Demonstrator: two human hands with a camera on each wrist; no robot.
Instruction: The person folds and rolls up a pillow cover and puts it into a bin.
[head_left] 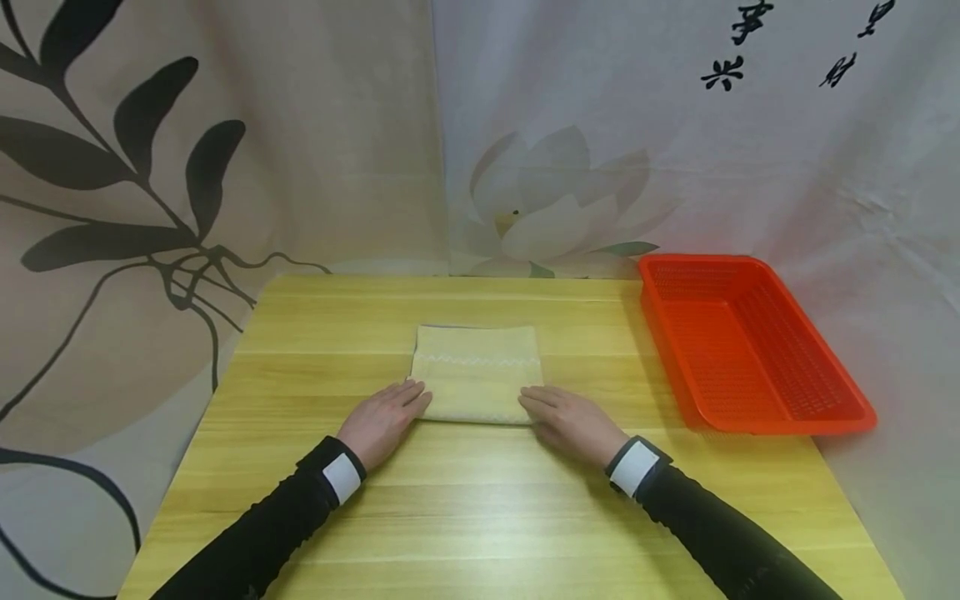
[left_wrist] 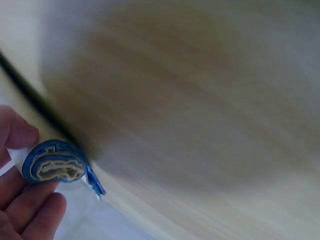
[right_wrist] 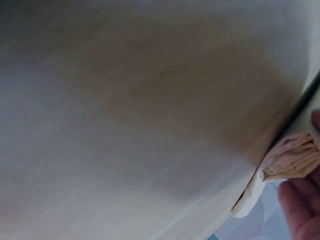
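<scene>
A folded beige towel [head_left: 477,371] with a zigzag stripe lies in the middle of the wooden table [head_left: 480,500]. My left hand [head_left: 384,420] is at its near left corner and my right hand [head_left: 572,422] at its near right corner, both low on the table with fingers stretched forward. In the left wrist view the towel's blue-edged fold end [left_wrist: 54,163] sits pinched between my thumb and fingers [left_wrist: 31,210]. In the right wrist view the crumpled beige fold end [right_wrist: 294,159] lies against my fingers [right_wrist: 302,210] in the same way.
An empty orange plastic basket [head_left: 750,346] stands at the table's right side, partly over the edge. Printed fabric backdrops hang behind the table and to its left. Bare tabletop stretches between me and the towel.
</scene>
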